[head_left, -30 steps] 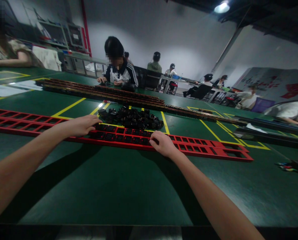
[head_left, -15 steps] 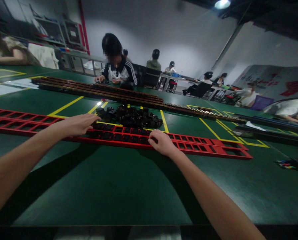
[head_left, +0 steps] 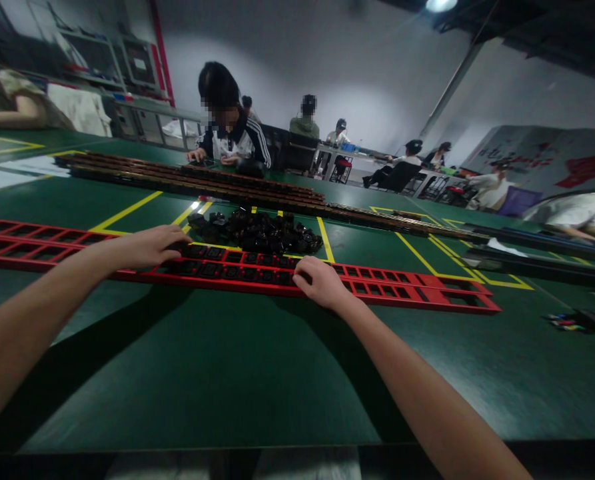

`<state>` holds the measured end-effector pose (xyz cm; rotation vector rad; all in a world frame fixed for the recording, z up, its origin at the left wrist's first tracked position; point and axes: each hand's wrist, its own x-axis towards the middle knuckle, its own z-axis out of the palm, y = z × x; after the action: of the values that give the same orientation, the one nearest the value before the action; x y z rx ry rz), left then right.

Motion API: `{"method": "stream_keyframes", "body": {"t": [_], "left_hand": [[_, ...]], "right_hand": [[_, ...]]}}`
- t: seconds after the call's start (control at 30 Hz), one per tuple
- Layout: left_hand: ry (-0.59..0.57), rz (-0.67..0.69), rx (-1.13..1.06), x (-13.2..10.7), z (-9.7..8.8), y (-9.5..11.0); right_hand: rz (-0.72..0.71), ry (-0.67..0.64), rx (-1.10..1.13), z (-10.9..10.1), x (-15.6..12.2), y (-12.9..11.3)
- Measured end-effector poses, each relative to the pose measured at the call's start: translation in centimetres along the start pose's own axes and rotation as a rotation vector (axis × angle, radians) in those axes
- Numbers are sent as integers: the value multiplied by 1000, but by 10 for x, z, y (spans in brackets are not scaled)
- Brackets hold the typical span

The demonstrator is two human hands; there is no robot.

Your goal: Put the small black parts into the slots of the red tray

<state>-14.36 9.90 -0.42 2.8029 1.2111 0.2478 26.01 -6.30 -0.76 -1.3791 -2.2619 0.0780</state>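
A long red frame (head_left: 412, 292) with two rows of rectangular openings lies across the green table. Black socket-like modules (head_left: 231, 272) sit in its middle openings. My left hand (head_left: 152, 248) rests over the frame at the left end of these modules, its fingers reaching forward and its thumb apart. At their right end my right hand (head_left: 320, 280) touches the frame with curled fingers; whatever lies between its fingertips is hidden. Just behind the frame is a heap of loose black modules (head_left: 264, 232), close to my left fingertips.
Long dark copper-toned bars (head_left: 197, 181) lie in a stack beyond the heap. Dark rails (head_left: 542, 267) and a bundle of coloured-tipped wires (head_left: 574, 322) are at the right. White papers (head_left: 20, 173) lie at the left. Across the table sits a person (head_left: 234, 133) in a striped jacket.
My left hand has drawn back slightly to the left along the frame. My right hand stays at nearly the same spot on it. The whole view has shifted a little.
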Motion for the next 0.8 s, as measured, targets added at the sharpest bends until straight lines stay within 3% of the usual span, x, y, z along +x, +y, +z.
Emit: {"method": "stream_keyframes", "body": {"t": [0.13, 0.67, 0.8], "left_hand": [[-121, 5, 62, 0, -3, 8], [-81, 46, 52, -4, -9, 23], [-67, 4, 37, -3, -11, 20]], "right_hand": [[-4, 3, 5, 0, 0, 0], [-19, 17, 3, 0, -1, 0], [-16, 11, 2, 0, 0, -1]]}}
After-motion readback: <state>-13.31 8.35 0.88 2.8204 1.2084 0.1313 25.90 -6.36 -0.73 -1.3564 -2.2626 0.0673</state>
